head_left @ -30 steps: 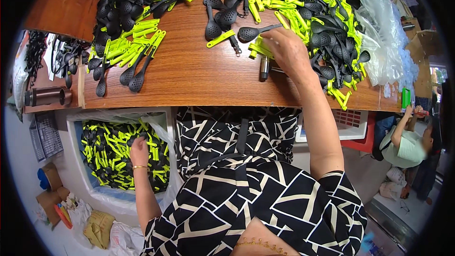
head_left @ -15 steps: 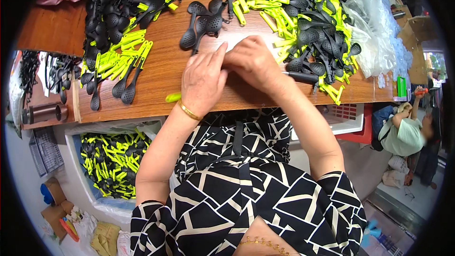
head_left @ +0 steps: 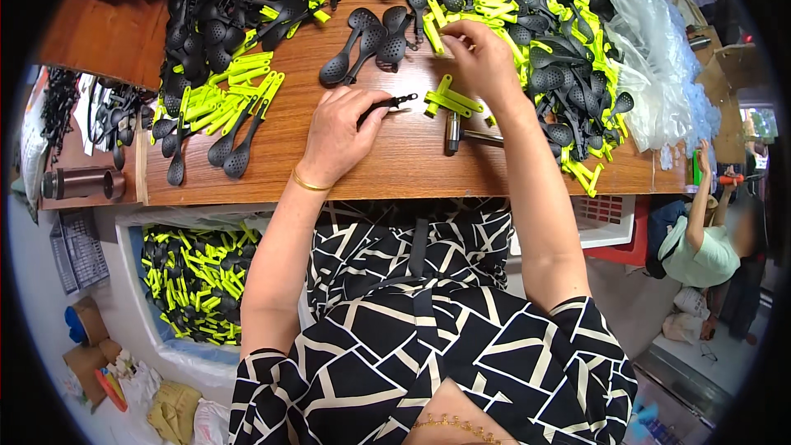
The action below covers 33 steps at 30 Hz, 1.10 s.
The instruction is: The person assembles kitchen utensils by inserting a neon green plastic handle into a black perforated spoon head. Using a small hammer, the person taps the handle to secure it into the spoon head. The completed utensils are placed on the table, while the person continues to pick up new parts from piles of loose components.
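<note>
My left hand (head_left: 344, 128) is closed on a black slotted spoon; its narrow stem (head_left: 402, 101) sticks out to the right past the fingertips, while the bowel end is hidden under the palm. My right hand (head_left: 486, 58) is farther forward, thumb and forefinger drawn together at the edge of a yellow-green handle (head_left: 432, 35); what the fingertips grip is hidden. Two or more loose yellow-green handles (head_left: 451, 100) lie crossed between the hands. Just behind my left hand rests a small group of black slotted spoons (head_left: 371, 41).
A hammer-like tool (head_left: 453, 133) lies partly under my right forearm. Black spoons and handles heap along the back and right (head_left: 560, 74); several spoons with handles fitted (head_left: 239, 148) lie left. Below the table (head_left: 329, 189) stands a lined bin (head_left: 132, 280) of spoons.
My hands have parted: the right moved forward to the handles, the left stayed near the middle with the spoon. The spoon's stem and the crossed handles now show.
</note>
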Motion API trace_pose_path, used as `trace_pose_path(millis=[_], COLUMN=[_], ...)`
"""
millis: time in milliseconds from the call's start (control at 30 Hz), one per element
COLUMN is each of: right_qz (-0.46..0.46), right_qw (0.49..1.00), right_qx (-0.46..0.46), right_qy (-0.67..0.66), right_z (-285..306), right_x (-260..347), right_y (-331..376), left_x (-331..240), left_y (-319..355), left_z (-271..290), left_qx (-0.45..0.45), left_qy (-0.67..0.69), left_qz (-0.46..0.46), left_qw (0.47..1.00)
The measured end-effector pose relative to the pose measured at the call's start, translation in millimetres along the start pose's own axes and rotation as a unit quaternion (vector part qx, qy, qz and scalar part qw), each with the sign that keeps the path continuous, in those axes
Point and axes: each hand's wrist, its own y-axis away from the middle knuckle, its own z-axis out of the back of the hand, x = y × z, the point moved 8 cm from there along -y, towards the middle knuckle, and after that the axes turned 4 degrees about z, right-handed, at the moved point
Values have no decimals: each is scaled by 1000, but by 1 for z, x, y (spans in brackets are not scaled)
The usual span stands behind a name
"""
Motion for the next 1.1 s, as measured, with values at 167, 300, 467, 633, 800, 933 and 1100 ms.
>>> trace_pose_path(millis=[167, 300, 467, 633, 800, 933, 1100], right_qz=[-57, -40, -4, 15, 89, 154, -23], right_qw=[988, 980, 971, 991, 989, 976, 998], right_qx=[60, 72, 92, 70, 94, 137, 39], right_qy=[128, 182, 221, 112, 65, 75, 52], right_z=[-22, -30, -14, 5, 4, -3, 17], right_x=[-31, -40, -32, 11, 29, 31, -11], right_y=[-16, -21, -5, 16, 32, 36, 11], left_x=[-10, -17, -13, 8, 16, 18, 22], left_y=[4, 17, 49, 70, 73, 74, 71], left_z=[9, 11, 0, -17, -19, -17, -21], left_qx=[-30, 8, 39, 15, 15, 15, 5], left_qy=[-2, 2, 340, 424, 436, 428, 412], left_qz=[55, 104, 273, 332, 345, 344, 343], left_qw=[998, 995, 899, 842, 831, 836, 844])
